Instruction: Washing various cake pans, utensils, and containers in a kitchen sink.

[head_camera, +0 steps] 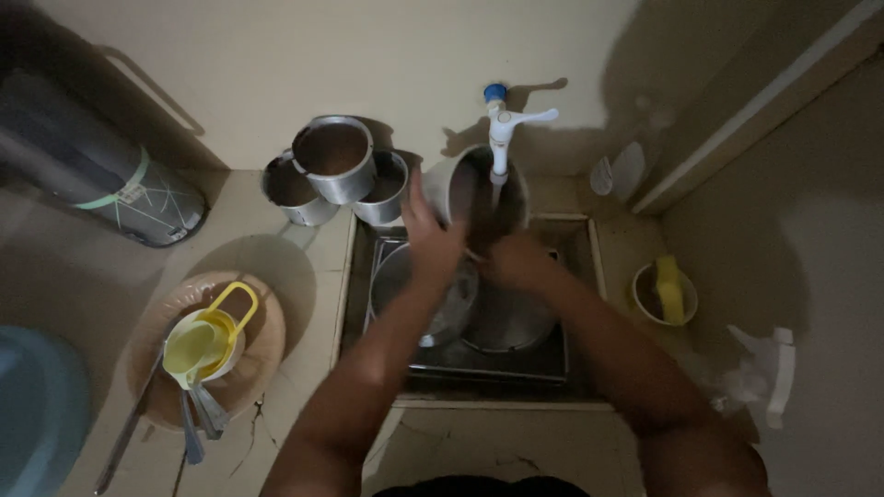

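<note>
Under a white tap with a blue cap (500, 124), a steel pot (479, 189) is tilted over the sink (575, 235). My left hand (428, 235) grips its left rim. My right hand (517, 260) is at the pot's lower edge and inside, fingers curled; what it holds is hidden in the dim light. Below my hands, more steel vessels (502, 317) lie in the sink basin.
Three steel pots (333, 166) stand stacked on the counter left of the sink. A brown plate (262, 354) carries a yellow cup (204, 340) and spoons. A dark cylinder (110, 175) lies far left. A small bowl with a yellow item (665, 293) sits right.
</note>
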